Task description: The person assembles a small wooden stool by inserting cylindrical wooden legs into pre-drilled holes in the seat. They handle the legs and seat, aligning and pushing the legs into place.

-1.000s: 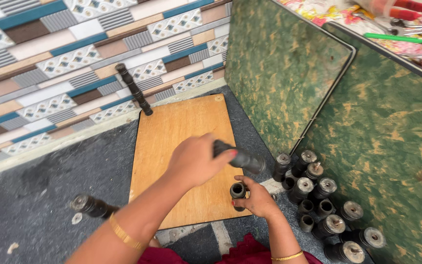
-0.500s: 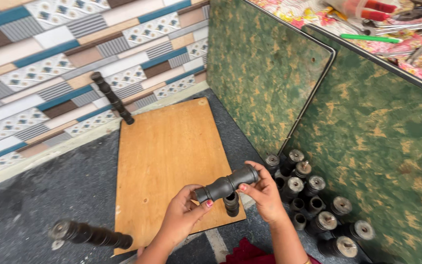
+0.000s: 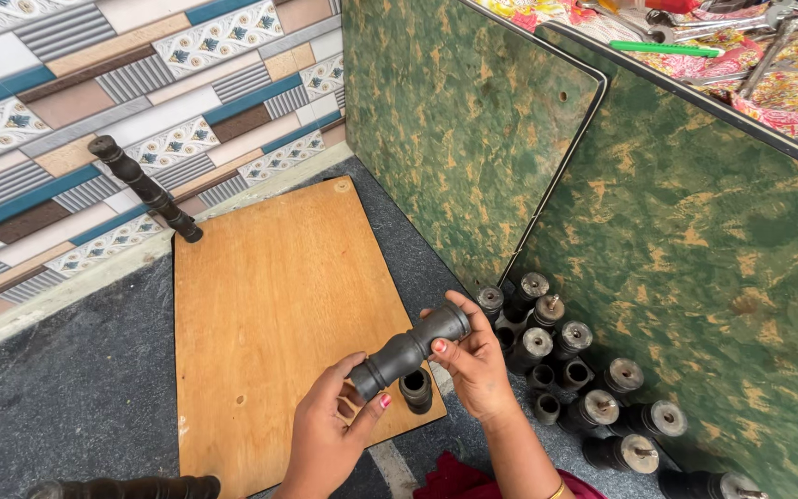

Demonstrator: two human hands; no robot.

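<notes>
Both hands grip dark turned wooden leg piece (image 3: 408,351) above near edge of light plywood board (image 3: 279,314): left hand (image 3: 330,434) clasps lower end, right hand (image 3: 473,360) pinches upper end. Short dark socket piece (image 3: 416,390) stands on board beneath. Cluster of similar dark pieces (image 3: 584,379) stands just right, against green mottled panel (image 3: 695,277).

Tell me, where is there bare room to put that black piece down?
Most of the wooden board is bare, from the leaning black post down to the hands. The dark floor left of it is bare too. By the green panels, black pieces crowd the floor.
</notes>
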